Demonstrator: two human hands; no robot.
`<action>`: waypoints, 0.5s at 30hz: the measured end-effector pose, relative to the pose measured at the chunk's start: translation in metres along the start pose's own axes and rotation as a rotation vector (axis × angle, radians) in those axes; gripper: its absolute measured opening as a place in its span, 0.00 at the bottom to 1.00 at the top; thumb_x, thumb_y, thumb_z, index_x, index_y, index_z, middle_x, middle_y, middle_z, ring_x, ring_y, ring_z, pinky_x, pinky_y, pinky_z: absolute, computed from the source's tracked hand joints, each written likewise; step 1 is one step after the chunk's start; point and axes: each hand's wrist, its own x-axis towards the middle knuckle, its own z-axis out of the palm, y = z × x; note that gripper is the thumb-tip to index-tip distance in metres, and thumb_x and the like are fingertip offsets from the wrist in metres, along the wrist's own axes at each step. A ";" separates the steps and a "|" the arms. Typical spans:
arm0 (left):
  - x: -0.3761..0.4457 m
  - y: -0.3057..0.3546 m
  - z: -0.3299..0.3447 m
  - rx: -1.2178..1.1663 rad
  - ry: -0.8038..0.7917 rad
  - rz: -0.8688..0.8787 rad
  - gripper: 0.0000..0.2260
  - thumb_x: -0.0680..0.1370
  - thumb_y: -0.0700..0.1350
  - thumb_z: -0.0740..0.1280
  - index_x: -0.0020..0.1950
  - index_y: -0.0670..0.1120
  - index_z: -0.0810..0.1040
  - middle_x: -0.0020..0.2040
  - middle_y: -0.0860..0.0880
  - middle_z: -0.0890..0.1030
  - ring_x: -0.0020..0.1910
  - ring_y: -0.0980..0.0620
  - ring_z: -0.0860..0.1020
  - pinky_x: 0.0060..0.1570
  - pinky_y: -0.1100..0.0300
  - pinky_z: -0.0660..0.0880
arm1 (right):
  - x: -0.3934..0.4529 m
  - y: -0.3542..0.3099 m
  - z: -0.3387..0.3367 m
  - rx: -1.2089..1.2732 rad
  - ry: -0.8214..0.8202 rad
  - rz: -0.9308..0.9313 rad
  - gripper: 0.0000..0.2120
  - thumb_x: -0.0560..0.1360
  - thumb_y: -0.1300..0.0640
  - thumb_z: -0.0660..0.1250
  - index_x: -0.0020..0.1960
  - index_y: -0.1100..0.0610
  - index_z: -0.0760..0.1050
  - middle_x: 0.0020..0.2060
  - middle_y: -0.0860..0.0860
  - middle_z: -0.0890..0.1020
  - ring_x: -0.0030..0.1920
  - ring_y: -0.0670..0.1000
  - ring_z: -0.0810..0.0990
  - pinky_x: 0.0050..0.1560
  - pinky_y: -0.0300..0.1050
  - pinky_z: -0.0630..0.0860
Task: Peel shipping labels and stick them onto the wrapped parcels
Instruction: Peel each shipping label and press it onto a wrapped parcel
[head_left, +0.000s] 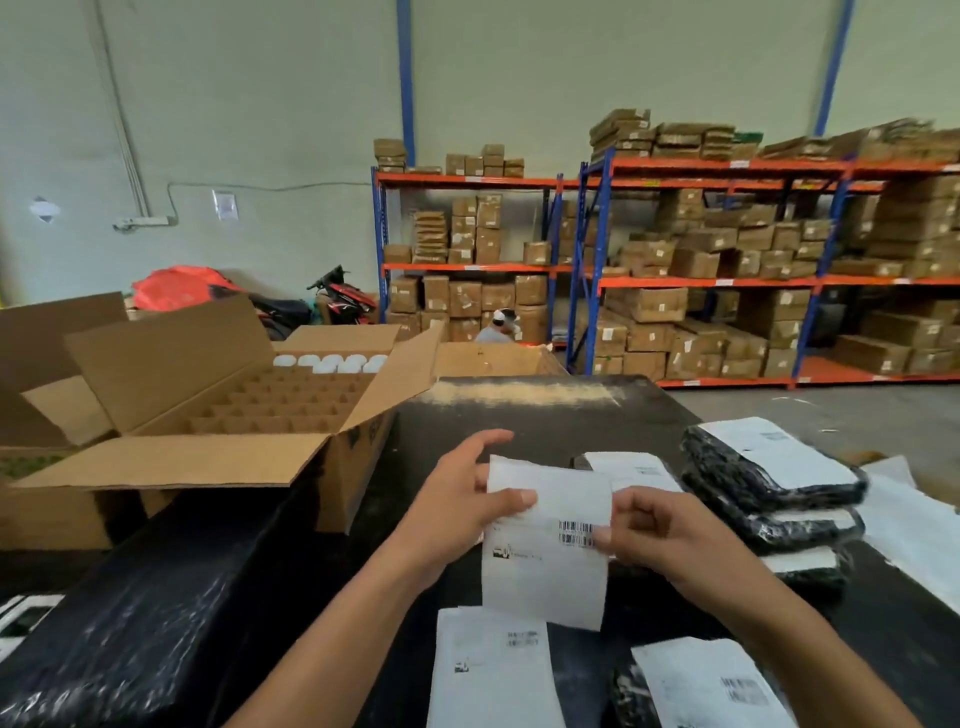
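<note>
Both hands hold one shipping label (545, 540) up over the black table (519, 415); left hand (457, 512) pinches its left edge w/ thumb on front, right hand (660, 535) pinches the right edge by the barcode, prob to split label from backing. Top edge curls back. Stack of wrapped parcels (774, 493) sits right of hands, top one already labelled. More labels lie on table in front. Open carton (234, 415) at left: cardboard divider grid, mostly empty cells, white caps (332, 362) in far row
</note>
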 end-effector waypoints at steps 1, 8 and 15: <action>0.002 0.005 0.002 0.003 -0.020 0.010 0.26 0.75 0.36 0.70 0.68 0.53 0.66 0.50 0.46 0.85 0.49 0.50 0.84 0.52 0.52 0.80 | -0.001 -0.006 -0.007 0.004 0.048 -0.025 0.04 0.71 0.61 0.72 0.45 0.59 0.79 0.40 0.54 0.85 0.43 0.54 0.84 0.47 0.44 0.80; 0.013 0.030 0.015 0.051 -0.131 0.052 0.24 0.74 0.35 0.70 0.65 0.55 0.68 0.50 0.46 0.85 0.51 0.48 0.83 0.57 0.47 0.78 | -0.005 -0.034 -0.044 -0.081 0.161 -0.107 0.10 0.73 0.63 0.69 0.53 0.54 0.76 0.38 0.52 0.86 0.41 0.48 0.84 0.47 0.40 0.76; 0.019 0.037 0.024 0.117 -0.187 0.045 0.25 0.75 0.37 0.70 0.66 0.55 0.68 0.49 0.48 0.86 0.50 0.52 0.83 0.56 0.53 0.78 | -0.012 -0.041 -0.053 -0.130 0.136 -0.111 0.10 0.74 0.67 0.67 0.52 0.55 0.76 0.37 0.53 0.86 0.41 0.51 0.85 0.50 0.47 0.80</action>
